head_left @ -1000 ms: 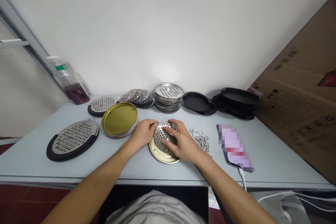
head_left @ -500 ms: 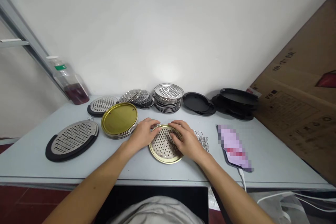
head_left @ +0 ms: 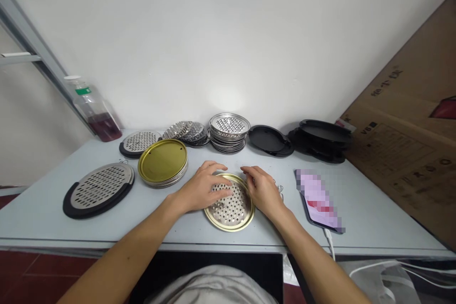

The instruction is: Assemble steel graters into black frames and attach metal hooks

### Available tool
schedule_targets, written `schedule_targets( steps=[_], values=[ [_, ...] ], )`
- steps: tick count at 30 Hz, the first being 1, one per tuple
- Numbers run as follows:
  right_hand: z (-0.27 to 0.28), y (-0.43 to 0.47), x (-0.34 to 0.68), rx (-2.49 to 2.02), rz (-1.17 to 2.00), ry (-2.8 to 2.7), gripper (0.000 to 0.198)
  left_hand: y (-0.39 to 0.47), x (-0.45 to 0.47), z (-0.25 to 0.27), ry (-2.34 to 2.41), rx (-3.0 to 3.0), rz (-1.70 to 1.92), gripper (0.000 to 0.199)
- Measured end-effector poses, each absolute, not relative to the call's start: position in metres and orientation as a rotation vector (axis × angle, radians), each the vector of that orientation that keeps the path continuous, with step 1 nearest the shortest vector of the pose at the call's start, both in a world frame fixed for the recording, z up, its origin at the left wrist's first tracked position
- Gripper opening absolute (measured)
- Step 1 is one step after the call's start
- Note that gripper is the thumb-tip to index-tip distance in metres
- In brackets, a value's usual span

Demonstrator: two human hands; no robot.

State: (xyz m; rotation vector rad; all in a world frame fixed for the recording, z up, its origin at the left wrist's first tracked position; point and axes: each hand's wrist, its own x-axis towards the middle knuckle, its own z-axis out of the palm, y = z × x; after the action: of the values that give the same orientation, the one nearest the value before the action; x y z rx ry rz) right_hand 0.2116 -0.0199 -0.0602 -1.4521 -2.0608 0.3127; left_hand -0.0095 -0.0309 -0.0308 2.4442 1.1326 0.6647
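Observation:
A round perforated metal grater disc (head_left: pixel 233 209) lies inside a gold-rimmed round tray (head_left: pixel 228 228) on the table in front of me. My left hand (head_left: pixel 204 186) reaches over the disc's left side. Its fingers are stretched out and apart, with the thumb and a fingertip over the holes. At the right rim is my right hand (head_left: pixel 262 190), its fingers loosely bent and apart, pointing past the far edge. Whether its hidden side touches the rim I cannot tell. Small wire rings (head_left: pixel 280 191) lie partly hidden behind the right hand.
Gold round trays (head_left: pixel 163 160) are stacked at left, near graters with black edging (head_left: pixel 99 187). Metal grater discs (head_left: pixel 230 126) stand piled by the wall. Black round holders (head_left: pixel 270 138) sit farther right. A phone (head_left: pixel 318 202), bottle (head_left: pixel 98 116) and cardboard box (head_left: pixel 402 142) flank them.
The disc and its tray have slid slightly toward me and to the right. My left hand has moved right over the disc; my right thumb has drawn back from its middle to the rim.

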Motion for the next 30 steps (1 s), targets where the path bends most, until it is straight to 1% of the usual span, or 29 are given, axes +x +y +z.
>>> schedule_targets(
  steps=[2,5,10,13,16,19,22,30],
  values=[
    [-0.06,-0.021,0.212,-1.458,0.313,-2.056,0.039,-0.028,-0.011,-0.031,1.194,2.425,0.744,0.028],
    [-0.06,-0.021,0.216,-1.486,0.31,-2.041,0.037,-0.022,-0.016,-0.035,1.317,2.396,0.81,0.026],
    [-0.058,-0.02,0.224,-1.557,0.296,-2.037,0.032,-0.02,-0.021,-0.038,1.388,2.286,0.749,0.027],
    [-0.057,-0.021,0.225,-1.528,0.278,-2.035,0.032,-0.02,-0.021,-0.039,1.383,2.277,0.67,0.031],
    [-0.056,-0.023,0.223,-1.47,0.282,-2.057,0.031,-0.018,-0.022,-0.039,1.478,2.262,0.666,0.035],
    [-0.055,-0.025,0.22,-1.403,0.305,-2.103,0.028,-0.016,-0.025,-0.039,1.59,2.219,0.69,0.026],
    [-0.053,-0.027,0.218,-1.362,0.32,-2.164,0.025,-0.016,-0.027,-0.039,1.597,2.222,0.689,0.019],
    [-0.051,-0.03,0.214,-1.48,0.207,-2.297,0.024,-0.018,-0.028,-0.045,1.575,2.291,0.696,0.029]
  ],
)
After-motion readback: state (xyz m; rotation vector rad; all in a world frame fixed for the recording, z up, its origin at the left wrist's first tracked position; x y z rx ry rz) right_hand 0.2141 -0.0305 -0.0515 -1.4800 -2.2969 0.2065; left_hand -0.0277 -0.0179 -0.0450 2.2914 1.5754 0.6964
